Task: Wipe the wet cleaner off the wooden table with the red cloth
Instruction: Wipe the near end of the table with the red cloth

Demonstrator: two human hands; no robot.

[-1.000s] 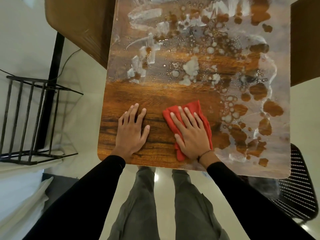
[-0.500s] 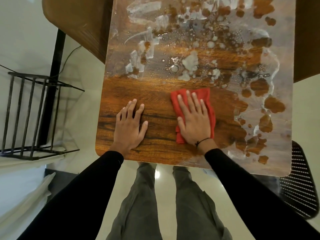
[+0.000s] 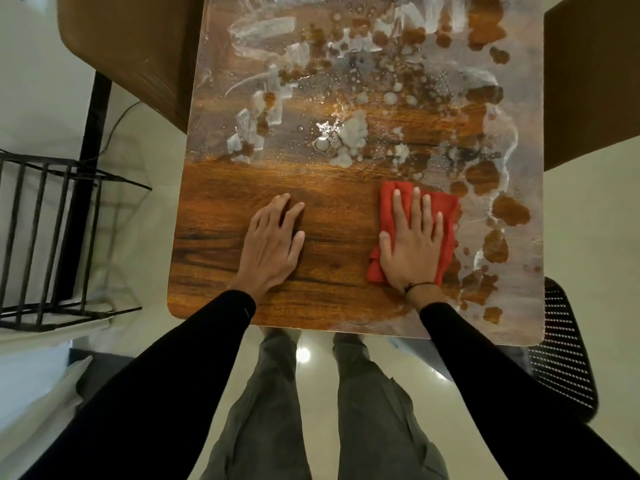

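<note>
While four straight fingers [image 3: 417, 209] lie spread across it, the red cloth [image 3: 446, 233] sits flat under the right hand [image 3: 414, 247], pressed to the wooden table [image 3: 214, 244] rather than gripped; a thin dark band circles that wrist. The cloth rests on the near right part of the tabletop, its right edge touching the film of wet cleaner [image 3: 353, 133]. The left hand [image 3: 272, 247] lies palm down on bare, dry-looking wood well to the cloth's left, fingers extended and close together, holding nothing. Both arms wear black sleeves [image 3: 194, 368], above grey trousers [image 3: 266, 410]. White foam, bubbles and streaks cover the far half of the top and run down its right side, broken by brown patches where the wood grain shows through. A black metal rack [image 3: 52, 237] stands on the pale floor [image 3: 374, 348] to the left, and a dark mesh object [image 3: 561, 358], possibly a chair seat, sits beneath the table's near right corner.
</note>
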